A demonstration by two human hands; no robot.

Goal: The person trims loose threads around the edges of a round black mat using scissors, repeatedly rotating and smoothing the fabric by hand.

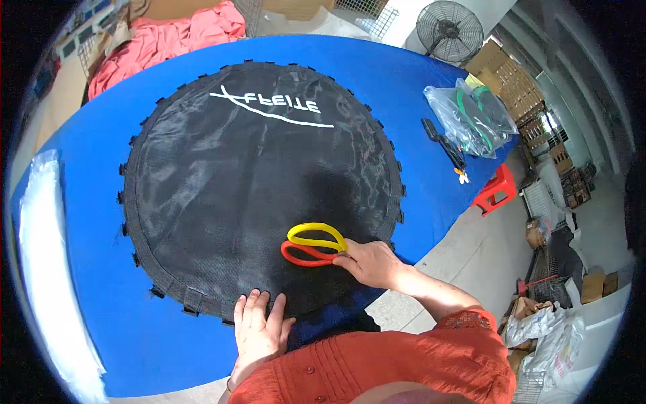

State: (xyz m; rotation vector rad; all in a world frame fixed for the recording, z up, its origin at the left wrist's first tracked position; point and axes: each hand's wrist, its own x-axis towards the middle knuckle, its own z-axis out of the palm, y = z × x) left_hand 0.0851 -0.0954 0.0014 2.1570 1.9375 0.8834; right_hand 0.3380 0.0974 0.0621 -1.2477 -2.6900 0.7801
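A round black trampoline mat [222, 182] lies flat, with small tabs all around its rim and white lettering that appears upside down to me. My right hand [370, 262] is closed around the blade end of a pair of scissors [316, 230] over the mat's near right part. Their yellow and red handle loops point left; the blades are hidden in my grip. At the mat's near edge rests my left hand [261, 326], fingers stretched out on the black border, holding nothing.
The mat is on a blue-covered table [161, 363]. Clear plastic sheeting [47, 249] lies along the left edge. At the right are plastic-wrapped packages [471, 118] and a black tool-like object [444, 143]. Pink cloth [168, 40], a fan [449, 30] and a red stool [496, 190] stand around.
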